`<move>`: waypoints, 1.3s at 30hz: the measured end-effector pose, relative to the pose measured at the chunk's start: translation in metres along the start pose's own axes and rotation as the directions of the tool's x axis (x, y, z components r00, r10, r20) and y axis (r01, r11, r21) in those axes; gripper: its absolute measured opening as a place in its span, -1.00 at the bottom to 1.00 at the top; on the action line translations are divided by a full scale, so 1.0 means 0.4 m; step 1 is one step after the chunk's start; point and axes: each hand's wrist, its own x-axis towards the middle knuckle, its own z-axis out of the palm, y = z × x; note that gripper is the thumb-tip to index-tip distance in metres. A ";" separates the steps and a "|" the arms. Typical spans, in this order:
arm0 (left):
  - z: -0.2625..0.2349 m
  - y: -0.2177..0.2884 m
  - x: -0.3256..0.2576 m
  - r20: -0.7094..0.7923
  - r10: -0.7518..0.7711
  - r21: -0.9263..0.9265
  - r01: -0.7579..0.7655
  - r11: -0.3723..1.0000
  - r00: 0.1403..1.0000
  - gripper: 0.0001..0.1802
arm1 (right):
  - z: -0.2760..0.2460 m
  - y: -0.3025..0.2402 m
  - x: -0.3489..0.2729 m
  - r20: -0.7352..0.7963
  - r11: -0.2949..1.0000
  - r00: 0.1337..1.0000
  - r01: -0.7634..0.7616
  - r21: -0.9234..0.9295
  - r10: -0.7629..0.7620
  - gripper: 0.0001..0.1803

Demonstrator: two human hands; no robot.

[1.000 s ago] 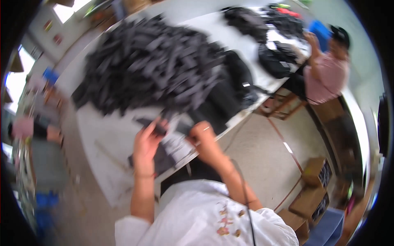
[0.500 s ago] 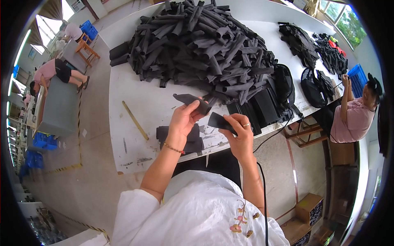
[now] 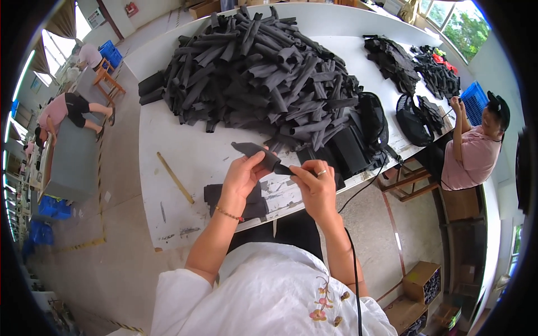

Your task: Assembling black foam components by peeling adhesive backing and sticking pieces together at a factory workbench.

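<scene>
Above the table's front edge, my left hand point(image 3: 242, 176) pinches a black fabric sleeve point(image 3: 271, 161), rolled like a short tube. My right hand point(image 3: 316, 187) grips a flat black piece point(image 3: 284, 170) between thumb and fingers. Its far end meets the sleeve's right-hand opening and seems to be inside it; the fingers cover much of the piece. Below my left hand, a few folded black fabric pieces point(image 3: 253, 204) lie near the table edge. Just beyond both hands rises a large heap of black fabric sleeves point(image 3: 258, 73).
A yellowish strip like a ruler point(image 3: 175, 178) lies on the white table point(image 3: 154, 204) at left. Flat black panels point(image 3: 352, 150) and a black mesh bag point(image 3: 374, 120) are at right. A black cable point(image 3: 354, 252) hangs beside my right arm. A co-worker point(image 3: 468, 154) sits at the far right.
The flat black piece, apart from the sleeve before, has moved left to the sleeve's opening. My two hands have come closer together, and the whole view has shifted slightly.
</scene>
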 end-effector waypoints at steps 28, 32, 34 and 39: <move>-0.005 -0.011 0.026 0.081 -0.111 -0.023 0.114 0.993 0.990 -0.62 | -0.006 0.040 0.010 -0.012 0.997 1.000 0.017 -0.080 -0.018 -0.74; 0.017 -0.008 0.013 0.049 -0.084 -0.095 0.089 0.991 0.995 -0.70 | -0.001 0.041 0.009 -0.040 0.984 0.996 0.071 -0.164 -0.079 -0.73; 0.026 -0.013 0.004 0.048 -0.063 -0.082 0.067 0.994 0.997 -0.71 | 0.005 0.038 0.004 -0.059 0.981 0.994 0.080 -0.177 -0.092 -0.72; 0.062 -0.036 -0.018 0.017 0.085 0.046 -0.085 0.995 0.996 -0.70 | 0.025 0.026 -0.006 -0.112 0.971 0.987 0.087 -0.221 -0.114 -0.68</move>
